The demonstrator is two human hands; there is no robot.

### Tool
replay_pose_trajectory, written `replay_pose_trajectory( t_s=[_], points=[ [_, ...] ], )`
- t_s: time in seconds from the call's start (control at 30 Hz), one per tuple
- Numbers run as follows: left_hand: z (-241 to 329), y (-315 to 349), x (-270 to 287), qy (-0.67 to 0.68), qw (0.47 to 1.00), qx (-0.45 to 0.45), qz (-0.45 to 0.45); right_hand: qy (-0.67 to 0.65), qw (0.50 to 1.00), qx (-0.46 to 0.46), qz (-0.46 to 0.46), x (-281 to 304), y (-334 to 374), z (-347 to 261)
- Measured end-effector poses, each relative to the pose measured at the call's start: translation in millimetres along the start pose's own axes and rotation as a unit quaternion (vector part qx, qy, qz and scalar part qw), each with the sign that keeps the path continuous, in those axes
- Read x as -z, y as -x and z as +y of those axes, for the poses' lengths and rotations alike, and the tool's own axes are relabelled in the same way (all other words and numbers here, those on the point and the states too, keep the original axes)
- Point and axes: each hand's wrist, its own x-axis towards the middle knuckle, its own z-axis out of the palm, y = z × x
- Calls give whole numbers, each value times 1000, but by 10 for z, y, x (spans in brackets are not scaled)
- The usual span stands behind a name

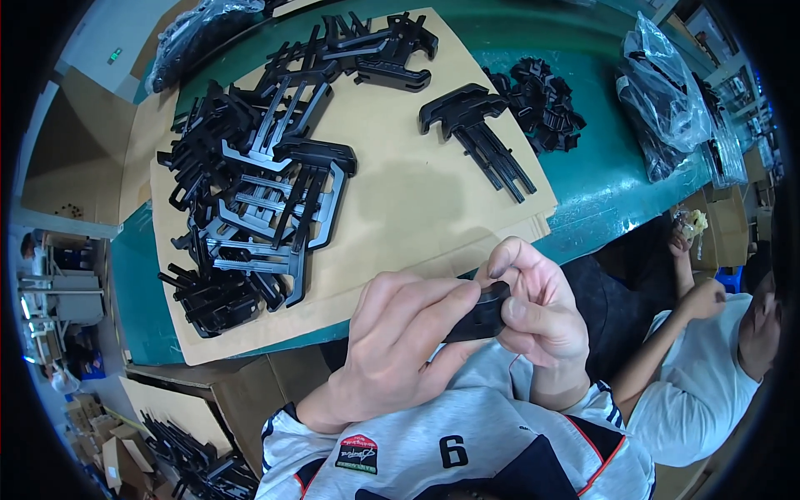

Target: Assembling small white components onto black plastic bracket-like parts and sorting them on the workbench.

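Close to my chest, both hands hold one small black plastic part (479, 318) with a rounded end. My left hand (398, 335) wraps its fingers over the part's left side and hides much of it. On the other side, my right hand (540, 312) pinches the rounded end between thumb and fingers. Beyond my hands, a black bracket-like part with long prongs (483, 137) lies alone on a cardboard sheet (392, 242). To the left is a heap of similar black and grey pronged parts (267, 192).
On the green table (600, 196), small black pieces (542, 104) form a pile at the far right, near clear plastic bags (662, 92) of dark parts. A cardboard box (267, 387) stands below the front edge. Another person (696, 375) sits at the right.
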Motion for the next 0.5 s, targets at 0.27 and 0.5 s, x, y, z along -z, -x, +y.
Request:
replay_pose_trajectory(
  t_s=[0.27,0.5],
  points=[
    [-8,2,-45,-9,1000,-13,-4,-53,996,-69,-25,62,3,-100],
    [-91,59,-88,29,999,-32,23,-172,979,-88,-63,97,39,-26]
  ],
)
